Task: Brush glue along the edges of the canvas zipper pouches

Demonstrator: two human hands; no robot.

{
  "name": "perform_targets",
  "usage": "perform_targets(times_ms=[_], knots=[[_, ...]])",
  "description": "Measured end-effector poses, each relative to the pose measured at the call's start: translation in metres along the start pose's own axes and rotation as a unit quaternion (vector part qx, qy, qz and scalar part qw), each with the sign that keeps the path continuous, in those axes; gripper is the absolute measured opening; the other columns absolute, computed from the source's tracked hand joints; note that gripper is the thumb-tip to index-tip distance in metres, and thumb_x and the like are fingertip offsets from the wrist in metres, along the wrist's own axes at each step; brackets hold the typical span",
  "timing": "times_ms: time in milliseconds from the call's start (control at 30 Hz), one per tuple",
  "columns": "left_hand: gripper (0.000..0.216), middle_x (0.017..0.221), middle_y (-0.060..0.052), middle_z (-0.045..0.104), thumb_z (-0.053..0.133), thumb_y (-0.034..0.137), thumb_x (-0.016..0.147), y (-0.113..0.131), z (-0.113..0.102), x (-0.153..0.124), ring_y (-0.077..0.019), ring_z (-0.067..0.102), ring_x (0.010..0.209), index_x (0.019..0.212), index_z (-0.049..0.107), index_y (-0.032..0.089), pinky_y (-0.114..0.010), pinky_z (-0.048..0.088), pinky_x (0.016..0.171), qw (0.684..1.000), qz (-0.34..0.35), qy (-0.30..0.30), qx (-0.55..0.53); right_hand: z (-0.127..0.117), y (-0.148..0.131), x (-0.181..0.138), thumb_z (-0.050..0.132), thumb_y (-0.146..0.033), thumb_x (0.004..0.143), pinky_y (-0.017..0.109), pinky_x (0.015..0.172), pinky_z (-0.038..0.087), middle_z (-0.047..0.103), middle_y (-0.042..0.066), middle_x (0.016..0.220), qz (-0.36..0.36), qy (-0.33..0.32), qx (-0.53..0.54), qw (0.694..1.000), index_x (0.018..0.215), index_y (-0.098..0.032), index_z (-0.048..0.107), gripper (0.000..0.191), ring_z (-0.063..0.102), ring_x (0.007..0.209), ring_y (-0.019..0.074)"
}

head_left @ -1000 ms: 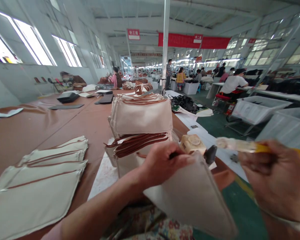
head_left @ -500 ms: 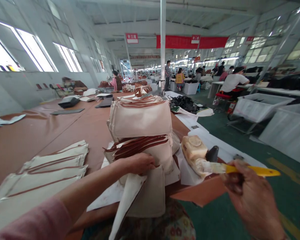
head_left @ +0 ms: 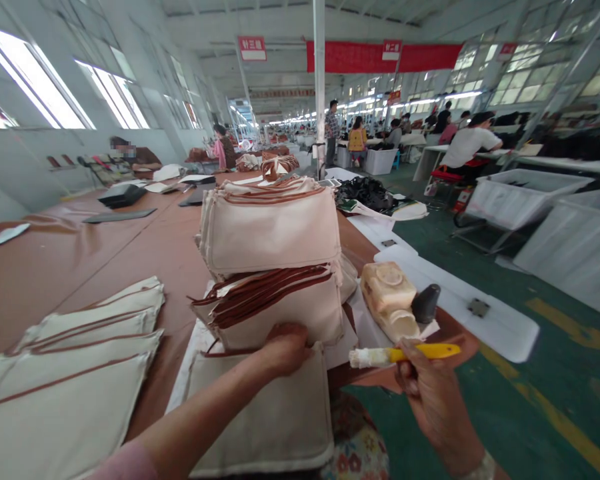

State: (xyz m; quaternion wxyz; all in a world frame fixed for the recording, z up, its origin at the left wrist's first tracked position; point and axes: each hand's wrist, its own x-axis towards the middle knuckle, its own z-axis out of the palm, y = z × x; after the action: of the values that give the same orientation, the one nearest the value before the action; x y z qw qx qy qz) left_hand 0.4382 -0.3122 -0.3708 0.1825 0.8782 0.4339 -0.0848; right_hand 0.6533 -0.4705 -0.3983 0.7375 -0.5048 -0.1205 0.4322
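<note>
My right hand (head_left: 433,393) is closed around the yellow handle of a paintbrush (head_left: 373,357), its whitish, coated bristles pointing left. A beige fabric pouch piece (head_left: 275,420) lies at the front of the table, reaching over my lap. Closed fingers of my left hand (head_left: 287,347) grip its upper edge; the fingertips are partly hidden. Right behind that hand rises a stack of beige pieces with brown edging (head_left: 275,233). An opened, stained plastic container (head_left: 389,297), its mouth toward me, lies to the right of the stack, beyond the brush.
More beige pieces with brown trim (head_left: 75,387) overlap on the brown-covered table (head_left: 165,260) at left. A dark cone-shaped object (head_left: 427,303) stands beside the container. White bins (head_left: 517,203) are on the green floor at right. Several people sit or stand farther back.
The brush has moved left, away from the container's mouth, toward the pouch piece. That piece, earlier partly folded up, now lies flatter and wider under my left arm. The view has shifted slightly.
</note>
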Motion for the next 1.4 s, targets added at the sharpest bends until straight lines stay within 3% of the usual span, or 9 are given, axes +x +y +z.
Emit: perform_targets(times_ms=[100,267,467,633,900,1033,1233,1400], knots=[[0.02,0.098,-0.009,0.068,0.06,0.035,0.082,-0.008,0.006,-0.005,-0.0284,0.063,0.093,0.083,0.07,0.018,-0.036,0.046,0.083,0.999,-0.002,-0.005,-0.048,0.004,0.012,0.003,0.083,-0.045,0.075,0.017,0.041,0.027,0.047,-0.004,0.059,-0.009,-0.024,-0.03,0.999,0.08,-0.017,0.062,0.036,0.034,0.047,0.0058],[0.021,0.075,0.0,0.062,0.058,0.034,0.081,-0.017,0.015,-0.017,-0.0174,0.055,0.072,0.079,0.068,0.015,-0.025,0.039,0.064,0.984,0.014,-0.019,-0.177,0.014,0.018,0.004,0.077,-0.047,0.08,0.022,0.044,0.028,0.041,-0.005,0.056,-0.021,-0.064,-0.064,0.996,0.074,-0.02,0.057,0.035,0.033,0.049,0.009],[0.033,0.078,0.001,0.062,0.056,0.035,0.082,-0.007,0.014,-0.047,-0.0139,0.053,0.072,0.1,0.071,0.012,-0.021,0.039,0.063,0.945,0.033,-0.037,-0.325,0.042,0.023,0.006,0.076,-0.052,0.079,0.023,0.044,0.026,0.043,-0.005,0.056,-0.024,-0.116,-0.106,0.987,0.081,-0.018,0.058,0.039,0.033,0.049,0.0096],[0.027,0.083,-0.002,0.061,0.064,0.035,0.079,0.004,-0.001,-0.071,-0.015,0.054,0.077,0.09,0.075,0.013,-0.021,0.039,0.066,0.904,0.064,-0.025,-0.422,0.054,0.017,0.019,0.077,-0.053,0.078,0.024,0.047,0.031,0.046,-0.004,0.054,-0.064,-0.107,-0.142,0.982,0.078,-0.018,0.057,0.04,0.038,0.05,0.0112],[0.025,0.082,-0.001,0.056,0.065,0.038,0.084,0.004,-0.001,-0.079,-0.0135,0.052,0.075,0.086,0.074,0.015,-0.022,0.039,0.065,0.908,0.095,0.001,-0.408,0.055,0.0,-0.004,0.073,-0.054,0.083,0.024,0.046,0.029,0.044,-0.005,0.053,-0.075,-0.123,-0.159,0.977,0.078,-0.019,0.057,0.039,0.036,0.049,0.0111],[0.028,0.08,-0.001,0.053,0.062,0.041,0.09,0.006,-0.003,-0.089,-0.0122,0.052,0.074,0.084,0.072,0.015,-0.021,0.039,0.066,0.909,0.133,0.032,-0.394,0.05,-0.002,0.002,0.076,-0.052,0.082,0.024,0.049,0.031,0.046,-0.005,0.056,-0.111,-0.09,-0.171,0.975,0.079,-0.018,0.059,0.038,0.038,0.052,0.0111],[0.024,0.081,-0.002,0.06,0.054,0.034,0.097,0.012,0.005,-0.103,-0.0121,0.056,0.073,0.086,0.068,0.018,-0.021,0.039,0.065,0.939,0.168,0.168,-0.247,0.055,-0.002,-0.003,0.069,-0.056,0.087,0.024,0.048,0.03,0.044,-0.006,0.056,-0.103,-0.093,-0.156,0.978,0.083,-0.019,0.058,0.039,0.037,0.051,0.0107],[0.024,0.075,-0.003,0.061,0.053,0.032,0.098,0.012,0.015,-0.106,-0.0123,0.055,0.064,0.083,0.065,0.018,-0.023,0.038,0.058,0.928,0.205,0.294,-0.105,0.054,-0.006,-0.028,0.067,-0.052,0.09,0.023,0.049,0.03,0.044,-0.005,0.056,-0.072,-0.175,-0.182,0.965,0.085,-0.018,0.059,0.036,0.037,0.051,0.01]])
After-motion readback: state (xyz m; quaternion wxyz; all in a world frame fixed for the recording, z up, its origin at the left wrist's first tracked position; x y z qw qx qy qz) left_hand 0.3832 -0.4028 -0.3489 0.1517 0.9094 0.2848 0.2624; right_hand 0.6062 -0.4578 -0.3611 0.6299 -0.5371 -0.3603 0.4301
